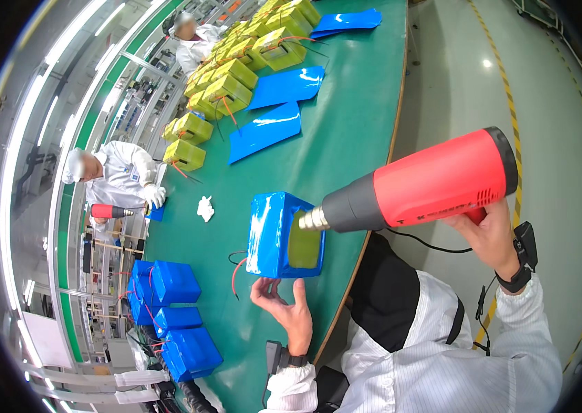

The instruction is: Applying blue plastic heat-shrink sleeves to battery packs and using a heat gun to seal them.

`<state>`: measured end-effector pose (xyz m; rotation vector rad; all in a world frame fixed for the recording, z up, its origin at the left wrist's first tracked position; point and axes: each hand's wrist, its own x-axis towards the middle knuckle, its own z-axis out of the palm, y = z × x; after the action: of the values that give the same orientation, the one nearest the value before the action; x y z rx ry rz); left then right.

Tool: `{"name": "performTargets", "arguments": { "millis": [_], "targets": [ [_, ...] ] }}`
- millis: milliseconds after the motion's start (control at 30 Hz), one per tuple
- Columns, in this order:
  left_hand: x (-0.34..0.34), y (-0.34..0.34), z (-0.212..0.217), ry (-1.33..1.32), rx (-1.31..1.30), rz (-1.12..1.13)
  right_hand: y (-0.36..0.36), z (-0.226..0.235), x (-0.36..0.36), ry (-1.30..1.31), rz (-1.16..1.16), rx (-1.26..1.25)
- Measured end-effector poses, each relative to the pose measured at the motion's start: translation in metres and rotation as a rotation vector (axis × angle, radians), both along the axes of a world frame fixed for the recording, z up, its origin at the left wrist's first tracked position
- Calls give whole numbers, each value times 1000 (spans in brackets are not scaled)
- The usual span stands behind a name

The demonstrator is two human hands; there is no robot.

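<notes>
Green workbench (346, 138): right hand (487, 234) grips the red heat gun (435, 182); left hand (284, 306), fingers loosely spread, steadies the blue-wrapped pack (270, 230), whose end seems not yet closed.

Long green bench (346, 131): yellow packs (225, 89), flat blue sleeves (267, 131), white rag (205, 208), blue-wrapped packs (174, 316), one upright (270, 230).
</notes>
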<state>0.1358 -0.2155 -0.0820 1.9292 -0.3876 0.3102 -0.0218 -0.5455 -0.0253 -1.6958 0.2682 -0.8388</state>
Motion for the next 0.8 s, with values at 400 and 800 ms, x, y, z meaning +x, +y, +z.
{"name": "performTargets", "arguments": {
  "millis": [400,800],
  "targets": [
    [9,3,65,-605,644,-52,-6,-14,-8,0,60,52],
    [20,22,58,-624,266,110,13,-35,-31,44,68,-136]
  ]
}}
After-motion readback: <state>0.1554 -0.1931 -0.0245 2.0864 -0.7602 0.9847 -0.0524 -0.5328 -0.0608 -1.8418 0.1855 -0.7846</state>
